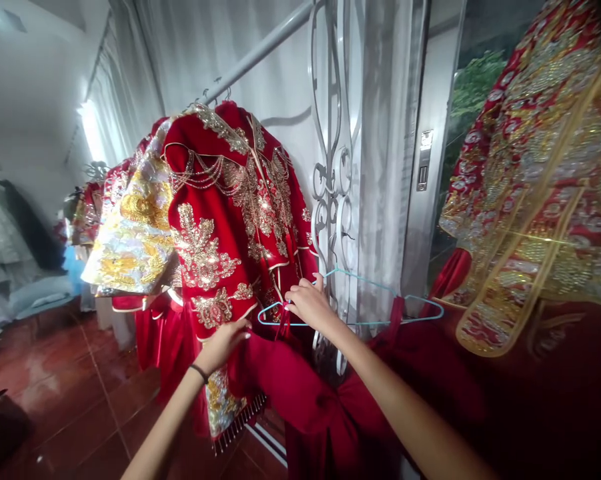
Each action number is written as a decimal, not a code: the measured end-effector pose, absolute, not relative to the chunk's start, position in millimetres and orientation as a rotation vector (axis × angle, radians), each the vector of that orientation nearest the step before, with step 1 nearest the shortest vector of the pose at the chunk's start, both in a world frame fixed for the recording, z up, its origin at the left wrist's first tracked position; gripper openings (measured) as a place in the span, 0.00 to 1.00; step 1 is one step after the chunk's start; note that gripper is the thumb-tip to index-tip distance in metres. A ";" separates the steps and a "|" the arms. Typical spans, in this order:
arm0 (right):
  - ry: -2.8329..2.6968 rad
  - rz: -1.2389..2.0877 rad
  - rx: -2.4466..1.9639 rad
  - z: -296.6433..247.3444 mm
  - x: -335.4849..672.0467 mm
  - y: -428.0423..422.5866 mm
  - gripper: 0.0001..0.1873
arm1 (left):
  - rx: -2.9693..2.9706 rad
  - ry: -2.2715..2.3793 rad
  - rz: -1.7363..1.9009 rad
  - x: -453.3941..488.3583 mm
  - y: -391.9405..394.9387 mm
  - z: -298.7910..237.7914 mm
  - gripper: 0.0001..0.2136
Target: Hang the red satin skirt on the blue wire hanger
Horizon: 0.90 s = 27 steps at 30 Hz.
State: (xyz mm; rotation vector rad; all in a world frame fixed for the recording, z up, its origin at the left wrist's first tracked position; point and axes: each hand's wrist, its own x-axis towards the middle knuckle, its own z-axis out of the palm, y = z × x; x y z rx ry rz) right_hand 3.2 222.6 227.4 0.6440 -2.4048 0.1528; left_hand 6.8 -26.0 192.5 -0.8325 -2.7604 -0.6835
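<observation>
A light-blue wire hanger carries a dark red garment by straps, one of them looped near its right end. My right hand is closed at the hanger's left end, its fingers pinched on a thin red strap there. Lower and to the left, my left hand, with a black band at the wrist, has its fingers on the upper left edge of the dark red garment. Right behind both hands hangs a red jacket with gold beaded embroidery.
The jacket and other embroidered garments hang from a white rail joined to a scrolled metal stand. Close on the right is a heavily beaded red-and-gold costume. A dark bag lies on the red tiled floor.
</observation>
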 end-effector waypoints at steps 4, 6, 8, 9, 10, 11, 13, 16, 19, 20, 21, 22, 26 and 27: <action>-2.385 0.213 0.706 228.2 8.3 221.4 0.05 | -0.960 -2.720 -0.374 0.7 -9.1 249.1 0.11; -2.363 0.247 0.716 229.5 11.4 220.0 0.05 | -1.087 -2.676 -0.295 -2.6 7.0 273.1 0.11; -2.331 0.270 0.715 230.2 13.5 219.4 0.04 | -1.269 -2.616 -0.330 -7.1 24.6 286.8 0.10; -2.316 0.281 0.708 230.0 13.8 219.3 0.05 | -1.342 -2.589 -0.386 -9.9 32.4 288.7 0.09; -2.303 0.298 0.696 229.2 13.6 219.2 0.05 | -1.391 -2.569 -0.465 -12.9 39.0 287.2 0.08; -2.291 0.324 0.678 227.9 12.8 218.9 0.06 | -1.406 -2.555 -0.585 -16.1 44.0 282.2 0.07; -2.271 0.384 0.633 224.2 11.1 216.7 0.06 | -1.323 -2.521 -0.938 -22.2 48.8 263.9 0.10; -2.221 0.429 0.579 219.1 13.0 211.1 0.03 | -1.070 -2.388 -1.418 -27.9 47.5 226.2 0.18; -2.104 0.444 0.515 215.8 27.3 216.6 0.14 | -0.857 -2.252 -1.387 -26.0 47.4 194.3 0.15; -2.060 0.458 0.462 213.9 35.4 224.6 0.17 | -0.787 -2.192 -1.305 -22.8 50.0 187.2 0.14; -2.025 0.476 0.374 211.2 44.8 236.5 0.17 | -0.724 -2.130 -1.214 -18.1 54.7 182.1 0.14; -2.005 0.497 0.248 207.7 55.2 252.0 0.15 | -0.678 -2.075 -1.124 -11.9 62.0 179.0 0.13; -2.053 0.569 -0.588 190.5 93.0 331.2 0.15 | -0.836 -2.118 -0.850 19.4 121.4 183.6 0.10; -2.109 0.585 -0.785 187.0 98.4 348.8 0.18 | -0.921 -2.168 -0.809 25.4 143.0 187.2 0.11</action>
